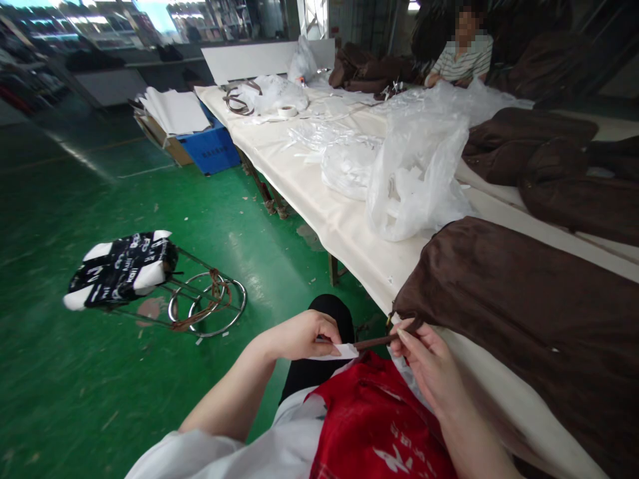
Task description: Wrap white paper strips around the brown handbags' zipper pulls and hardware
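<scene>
A narrow brown strap [375,342] stretches between my two hands, above the red apron on my lap. White paper or tape [348,350] covers its left end, and my left hand [310,336] pinches that white piece. Farther along, my right hand [424,356] grips the strap between thumb and fingers, close to the table edge. Just beyond it lies a large dark brown bag [529,286], with a small metal ring [390,319] at its near left corner. Whether the strap joins the bag at that corner I cannot tell.
Clear plastic bags [419,173] are heaped on the cream-covered table [319,193]. More brown bags [539,146] lie at the right. A padded stool [122,269] stands on the green floor, with a blue box [212,148] farther back. Another person [464,56] sits at the far side.
</scene>
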### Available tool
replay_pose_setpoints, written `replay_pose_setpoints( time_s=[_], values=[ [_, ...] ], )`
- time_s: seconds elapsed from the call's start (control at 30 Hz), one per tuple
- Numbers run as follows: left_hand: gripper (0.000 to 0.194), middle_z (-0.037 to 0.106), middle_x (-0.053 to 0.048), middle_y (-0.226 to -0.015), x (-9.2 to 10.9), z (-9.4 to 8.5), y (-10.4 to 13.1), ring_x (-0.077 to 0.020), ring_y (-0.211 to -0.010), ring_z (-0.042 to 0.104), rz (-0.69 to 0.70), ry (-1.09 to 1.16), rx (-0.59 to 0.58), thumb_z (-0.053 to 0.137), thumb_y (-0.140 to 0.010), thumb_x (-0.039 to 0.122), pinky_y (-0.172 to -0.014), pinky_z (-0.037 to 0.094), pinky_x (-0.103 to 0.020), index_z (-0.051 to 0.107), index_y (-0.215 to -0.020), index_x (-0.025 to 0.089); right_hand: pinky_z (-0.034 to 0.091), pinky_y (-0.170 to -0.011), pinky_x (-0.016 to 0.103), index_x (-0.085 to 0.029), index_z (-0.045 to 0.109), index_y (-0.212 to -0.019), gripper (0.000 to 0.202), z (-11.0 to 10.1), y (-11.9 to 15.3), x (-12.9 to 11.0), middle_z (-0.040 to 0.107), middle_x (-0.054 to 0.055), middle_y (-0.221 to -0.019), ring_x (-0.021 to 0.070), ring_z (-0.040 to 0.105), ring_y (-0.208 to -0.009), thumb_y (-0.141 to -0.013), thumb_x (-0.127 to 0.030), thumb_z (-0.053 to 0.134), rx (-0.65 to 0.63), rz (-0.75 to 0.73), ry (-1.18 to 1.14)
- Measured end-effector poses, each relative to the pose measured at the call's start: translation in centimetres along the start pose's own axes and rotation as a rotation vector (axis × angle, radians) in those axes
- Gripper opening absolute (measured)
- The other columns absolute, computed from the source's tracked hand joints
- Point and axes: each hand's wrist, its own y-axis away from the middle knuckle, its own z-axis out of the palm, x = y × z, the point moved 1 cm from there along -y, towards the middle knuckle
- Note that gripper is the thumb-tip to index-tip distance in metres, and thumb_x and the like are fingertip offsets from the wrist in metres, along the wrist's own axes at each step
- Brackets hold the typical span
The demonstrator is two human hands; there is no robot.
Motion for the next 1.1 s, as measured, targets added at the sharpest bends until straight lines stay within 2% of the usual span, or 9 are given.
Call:
replay_pose_setpoints(
  time_s=[0.13,0.27,0.37,0.43,0.57,0.67,0.83,0.97,1.1],
  values=[
    [0.026,0.070,-0.006,-0.081,0.4,0.0,-0.4,-0.0146,-0.075,0.061,-0.016,0.025,0.007,0.059,-0.088,0.040,-0.070,0.046,-0.022,0.075,-0.088,0.019,0.048,-0.058,0.026,-0.019,0.067,-0.078,0.029,0.0,-0.2,0.7,0.067,0.003,-0.079,0.0125,0.058,-0.061,-0.066,-0.042,0.081,-0.008,0.019,0.035],
    [0.030,0.069,-0.006,-0.080,0.1,0.9,-2.0,-0.0141,-0.072,0.060,-0.045,0.106,0.030,0.061,-0.085,0.043,-0.068,0.045,-0.021,0.075,-0.088,0.016,0.047,-0.059,0.026,-0.018,0.070,-0.078,0.032,0.6,-0.5,1.9,0.066,0.002,-0.071,0.0135,0.057,-0.061,-0.063,-0.044,0.081,-0.042,0.034,0.140],
    [0.034,0.070,-0.007,-0.081,-0.6,2.1,-3.5,-0.0146,-0.072,0.061,-0.077,0.197,0.083,0.062,-0.084,0.045,-0.067,0.046,-0.022,0.075,-0.089,0.014,0.043,-0.057,0.025,-0.016,0.072,-0.076,0.035,0.7,-0.7,2.6,0.065,0.002,-0.067,0.0133,0.055,-0.061,-0.059,-0.045,0.083,-0.007,0.040,0.173],
    [0.036,0.070,-0.008,-0.081,-1.1,2.8,-4.2,-0.0149,-0.071,0.062,-0.127,0.244,0.132,0.063,-0.082,0.046,-0.064,0.045,-0.021,0.076,-0.089,0.013,0.037,-0.048,0.022,-0.015,0.073,-0.080,0.039,0.3,-0.7,2.7,0.059,-0.001,-0.059,0.0097,0.048,-0.053,-0.058,-0.045,0.084,0.001,0.100,0.130],
    [0.038,0.067,-0.005,-0.071,-1.8,3.7,-4.6,-0.0127,-0.062,0.056,-0.245,0.274,0.189,0.067,-0.078,0.048,-0.055,0.041,-0.020,0.077,-0.084,0.012,0.017,-0.034,0.018,-0.015,0.070,-0.090,0.041,-1.1,-0.6,2.6,0.041,-0.008,-0.049,0.0033,0.026,-0.038,-0.070,-0.050,0.075,0.012,0.265,-0.103],
    [0.038,0.063,-0.003,-0.064,-2.0,4.3,-4.5,-0.0107,-0.056,0.051,-0.314,0.288,0.180,0.069,-0.074,0.048,-0.051,0.037,-0.020,0.078,-0.082,0.012,0.021,-0.034,0.015,-0.016,0.069,-0.083,0.037,-1.9,-1.1,2.9,0.045,-0.007,-0.051,0.0030,0.032,-0.039,-0.068,-0.049,0.077,0.112,0.245,-0.202],
    [0.044,0.065,-0.003,-0.066,-2.2,5.2,-4.7,-0.0098,-0.054,0.048,-0.485,0.331,0.265,0.070,-0.069,0.052,-0.050,0.036,-0.021,0.077,-0.083,0.010,0.036,-0.039,0.018,-0.015,0.067,-0.074,0.041,-2.0,-2.4,4.7,0.060,-0.001,-0.058,0.0079,0.050,-0.045,-0.057,-0.048,0.083,0.115,0.172,0.044],
    [0.048,0.061,0.000,-0.061,-2.3,5.6,-5.5,-0.0078,-0.049,0.041,-0.559,0.219,0.312,0.063,-0.073,0.056,-0.045,0.029,-0.021,0.077,-0.084,0.011,0.037,-0.038,0.020,-0.014,0.067,-0.066,0.044,-2.5,-2.8,5.5,0.061,0.002,-0.051,0.0087,0.049,-0.040,-0.067,-0.058,0.072,0.059,0.153,0.292],
    [0.044,0.060,0.001,-0.058,-2.2,5.9,-6.7,-0.0079,-0.048,0.040,-0.570,0.088,0.332,0.061,-0.075,0.053,-0.045,0.029,-0.021,0.078,-0.084,0.013,0.036,-0.035,0.020,-0.015,0.066,-0.066,0.042,-3.4,-2.7,5.2,0.060,0.002,-0.048,0.0085,0.047,-0.036,-0.073,-0.057,0.066,0.065,0.122,0.390]
  ],
)
